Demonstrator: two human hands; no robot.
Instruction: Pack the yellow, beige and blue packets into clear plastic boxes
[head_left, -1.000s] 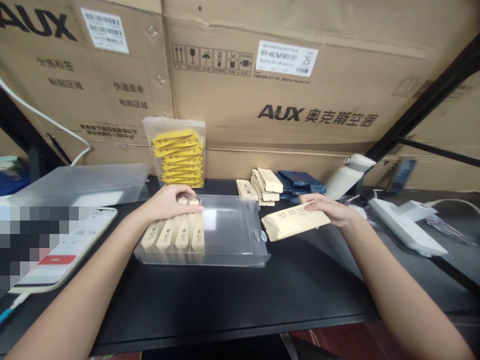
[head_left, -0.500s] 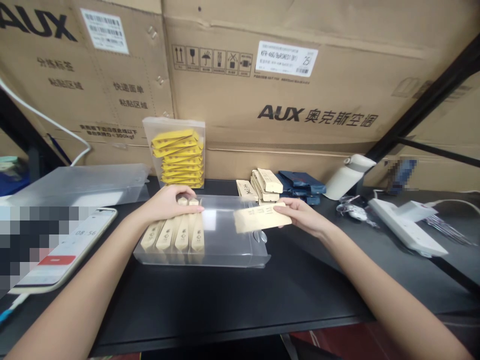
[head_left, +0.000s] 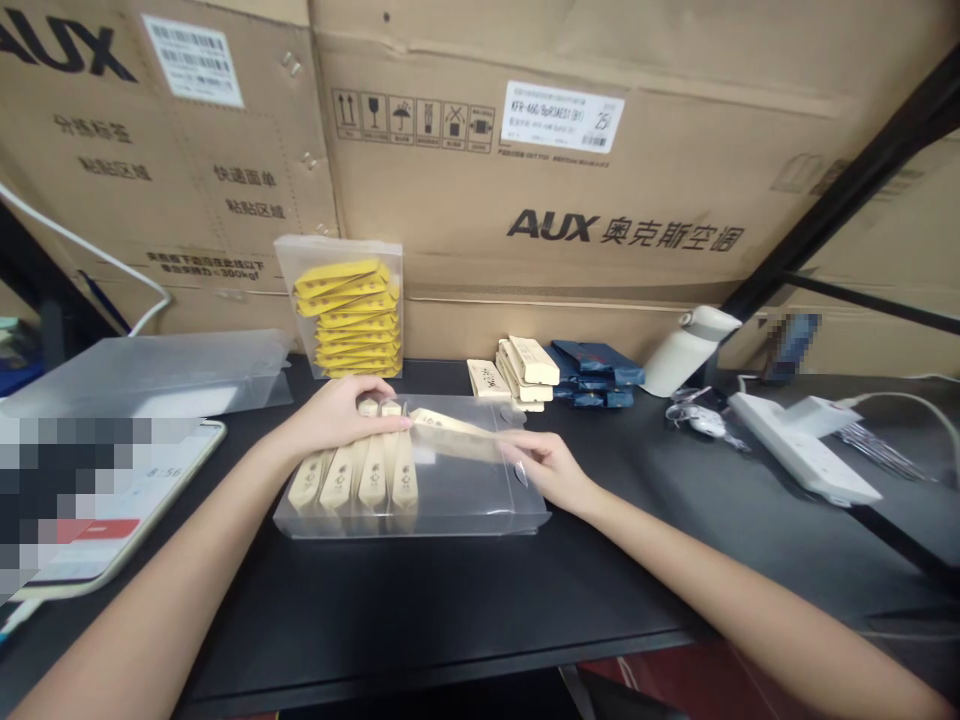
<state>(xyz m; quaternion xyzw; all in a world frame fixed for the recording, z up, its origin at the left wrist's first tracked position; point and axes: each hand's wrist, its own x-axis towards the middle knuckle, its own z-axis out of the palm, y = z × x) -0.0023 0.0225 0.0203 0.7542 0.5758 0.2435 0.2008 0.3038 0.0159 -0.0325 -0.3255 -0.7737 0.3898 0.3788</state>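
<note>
A clear plastic box [head_left: 469, 520] lies on the black table, with several cream paper packets [head_left: 347, 480] side by side in its left part. My left hand [head_left: 346, 415] is closed over the far ends of these packets, thumb at the rightmost one. Between finger and thumb my right hand [head_left: 551, 470] pinches the right end of another cream packet [head_left: 457, 432]. That packet is tilted above the box, its left end close to my left thumb. Behind the box is a small stack of cream packets [head_left: 531, 362].
Dark blue packets [head_left: 600, 365] lie beside the stack. A clear box of yellow packets [head_left: 356, 315] stands at the back. Clear plastic boxes [head_left: 172, 365] and a phone [head_left: 150, 500] are left; a white bottle [head_left: 686, 350], cables and a power strip [head_left: 802, 455] are right.
My right hand has moved left with its cream packet, bringing it from the box's right end over the middle, next to the row. My left hand stays on the packets.
</note>
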